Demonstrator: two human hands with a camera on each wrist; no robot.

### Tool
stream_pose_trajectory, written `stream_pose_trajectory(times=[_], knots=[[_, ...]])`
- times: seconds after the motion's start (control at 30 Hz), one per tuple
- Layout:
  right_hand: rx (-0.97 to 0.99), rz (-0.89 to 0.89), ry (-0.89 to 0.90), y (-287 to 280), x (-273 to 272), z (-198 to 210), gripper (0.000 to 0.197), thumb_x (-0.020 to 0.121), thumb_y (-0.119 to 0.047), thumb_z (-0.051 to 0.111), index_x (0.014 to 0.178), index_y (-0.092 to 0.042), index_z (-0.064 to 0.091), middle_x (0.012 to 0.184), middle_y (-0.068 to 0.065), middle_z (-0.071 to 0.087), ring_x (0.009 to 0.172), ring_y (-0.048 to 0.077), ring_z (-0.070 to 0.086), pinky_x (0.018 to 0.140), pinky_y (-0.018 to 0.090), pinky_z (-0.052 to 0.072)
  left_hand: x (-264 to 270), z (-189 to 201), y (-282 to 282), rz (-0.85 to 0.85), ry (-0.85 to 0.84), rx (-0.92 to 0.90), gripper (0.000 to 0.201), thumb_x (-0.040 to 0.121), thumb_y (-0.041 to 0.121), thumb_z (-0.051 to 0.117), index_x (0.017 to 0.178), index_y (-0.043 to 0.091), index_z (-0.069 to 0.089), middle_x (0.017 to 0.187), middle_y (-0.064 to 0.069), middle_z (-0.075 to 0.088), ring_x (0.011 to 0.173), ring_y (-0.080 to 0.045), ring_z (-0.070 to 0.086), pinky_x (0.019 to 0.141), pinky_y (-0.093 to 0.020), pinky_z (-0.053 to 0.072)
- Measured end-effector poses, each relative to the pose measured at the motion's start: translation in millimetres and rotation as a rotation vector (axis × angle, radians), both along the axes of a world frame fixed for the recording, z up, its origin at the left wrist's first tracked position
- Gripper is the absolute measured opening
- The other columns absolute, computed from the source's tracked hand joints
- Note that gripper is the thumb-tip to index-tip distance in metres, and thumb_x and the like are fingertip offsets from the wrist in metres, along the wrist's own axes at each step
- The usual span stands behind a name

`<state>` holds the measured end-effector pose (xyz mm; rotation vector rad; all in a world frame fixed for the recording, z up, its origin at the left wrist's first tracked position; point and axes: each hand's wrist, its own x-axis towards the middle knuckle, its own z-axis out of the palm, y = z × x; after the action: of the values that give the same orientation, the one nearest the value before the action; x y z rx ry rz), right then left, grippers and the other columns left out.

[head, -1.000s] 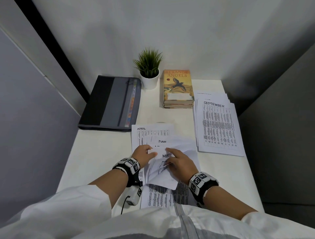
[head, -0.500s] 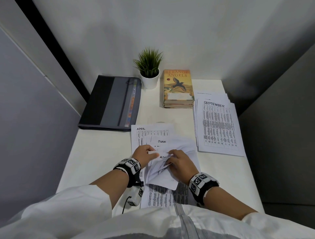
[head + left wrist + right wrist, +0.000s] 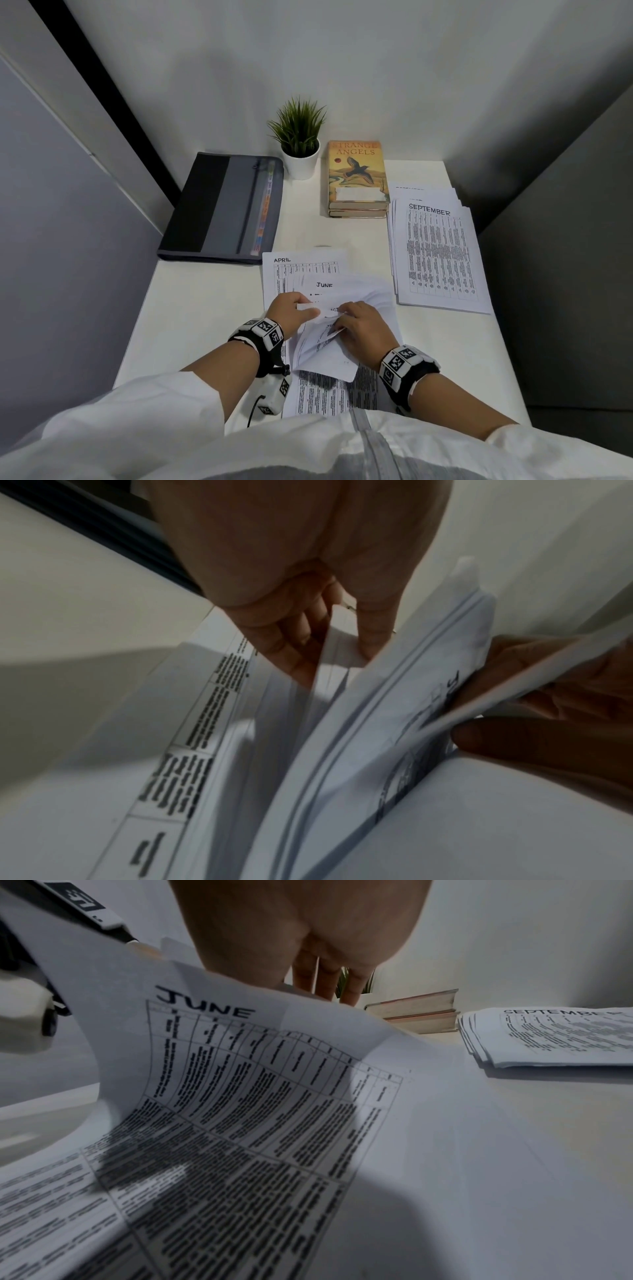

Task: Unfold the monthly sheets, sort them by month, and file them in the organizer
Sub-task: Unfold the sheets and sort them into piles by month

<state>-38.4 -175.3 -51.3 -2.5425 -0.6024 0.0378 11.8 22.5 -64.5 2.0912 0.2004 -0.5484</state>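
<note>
While the visible heading is changing from MARCH to another sheet, I am pinching the loose stack [image 3: 337,318] at six o'clock with left hand [image 3: 291,313] and right hand [image 3: 359,330], leafing onward in sorting.

Your white desk [image 3: 212,308] carries a dark organizer [image 3: 219,209] at the far left, a potted plant [image 3: 299,150] beside it, and two stacked books [image 3: 358,178] next to that. A flat pile headed SEPTEMBER [image 3: 438,253] lies at your right. A loose heap of sheets [image 3: 301,270], APRIL showing, sits in front of you.
</note>
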Motion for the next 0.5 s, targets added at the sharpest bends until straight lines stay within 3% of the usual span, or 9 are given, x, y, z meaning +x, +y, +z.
stream_pose_trajectory(times=[0.07, 0.17, 0.27, 0.4, 0.5], knots=[[-0.010, 0.007, -0.012, -0.5, 0.2, 1.6, 0.013, 0.066, -0.009, 0.077, 0.075, -0.016, 0.072, 0.086, 0.004, 0.064, 0.082, 0.028, 0.060, 0.071, 0.031, 0.048, 0.3, 0.3, 0.5, 0.002, -0.005, -0.005, 0.018, 0.085, 0.030, 0.071, 0.090, 0.013, 0.068, 0.084, 0.005, 0.066, 0.078, -0.010, 0.058, 0.070, -0.022, 0.044], [0.016, -0.005, -0.001, -2.0, 0.0, 0.9, 0.013, 0.065, -0.008, 0.077, 0.074, -0.015, 0.071, 0.079, 0.003, 0.060, 0.078, 0.027, 0.059, 0.064, 0.029, 0.047, 2.0, 2.1, 4.0, -0.020, 0.008, 0.011, 0.022, 0.093, 0.027, 0.060, 0.103, 0.010, 0.070, 0.098, 0.004, 0.065, 0.093, -0.011, 0.058, 0.083, -0.023, 0.041], [0.033, -0.029, 0.029, -2.0, -0.9, -0.4, 0.013, 0.066, -0.007, 0.076, 0.076, -0.014, 0.073, 0.089, 0.008, 0.062, 0.076, 0.028, 0.061, 0.062, 0.030, 0.050, 2.6, 3.0, 6.6, -0.073, 0.004, 0.058, 0.020, 0.094, 0.020, 0.056, 0.100, 0.006, 0.069, 0.086, 0.000, 0.063, 0.078, -0.013, 0.056, 0.069, -0.021, 0.040], [0.044, -0.010, 0.031, 0.0, -1.3, -0.8, 0.011, 0.067, -0.009, 0.078, 0.075, -0.015, 0.073, 0.117, 0.012, 0.064, 0.090, 0.030, 0.065, 0.079, 0.036, 0.052, 3.1, 1.9, 5.6, -0.051, 0.001, 0.041, 0.014, 0.089, 0.022, 0.066, 0.093, 0.009, 0.068, 0.072, 0.009, 0.057, 0.067, -0.005, 0.051, 0.057, -0.015, 0.037], [0.022, 0.016, 0.019, 0.7, 0.3, 2.0, 0.012, 0.066, -0.008, 0.078, 0.076, -0.014, 0.074, 0.106, 0.010, 0.068, 0.086, 0.031, 0.064, 0.077, 0.037, 0.052, 0.0, 2.2, 3.2, -0.026, 0.006, 0.020, 0.018, 0.084, 0.025, 0.073, 0.092, 0.012, 0.066, 0.076, 0.003, 0.061, 0.070, -0.014, 0.056, 0.063, -0.022, 0.045]])
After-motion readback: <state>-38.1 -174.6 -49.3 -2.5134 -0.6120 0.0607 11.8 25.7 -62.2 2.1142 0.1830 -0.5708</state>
